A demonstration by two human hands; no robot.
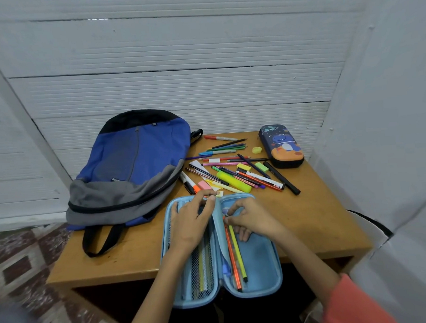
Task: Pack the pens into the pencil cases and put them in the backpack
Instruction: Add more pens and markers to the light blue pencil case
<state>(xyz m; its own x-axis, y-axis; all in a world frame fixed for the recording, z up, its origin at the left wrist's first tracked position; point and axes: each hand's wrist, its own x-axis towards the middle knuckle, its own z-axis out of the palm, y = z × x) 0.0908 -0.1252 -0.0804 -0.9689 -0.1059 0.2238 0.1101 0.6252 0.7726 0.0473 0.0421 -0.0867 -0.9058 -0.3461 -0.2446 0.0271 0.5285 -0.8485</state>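
Note:
A light blue pencil case lies open at the table's front edge. Its left half has a mesh pocket with pens under it. My left hand rests on that left half and grips the centre flap near the top. My right hand pinches the top ends of an orange pen and a yellow-green pen that lie in the right half. Several loose pens and markers are scattered behind the case. A dark blue pencil case with a cartoon print sits zipped at the back right. The blue and grey backpack lies at the left.
The wooden table is small, with white panels behind and a white sheet close on the right. Erasers, a yellow highlighter and a small yellow sharpener lie among the pens. The backpack's black straps hang toward the front left edge.

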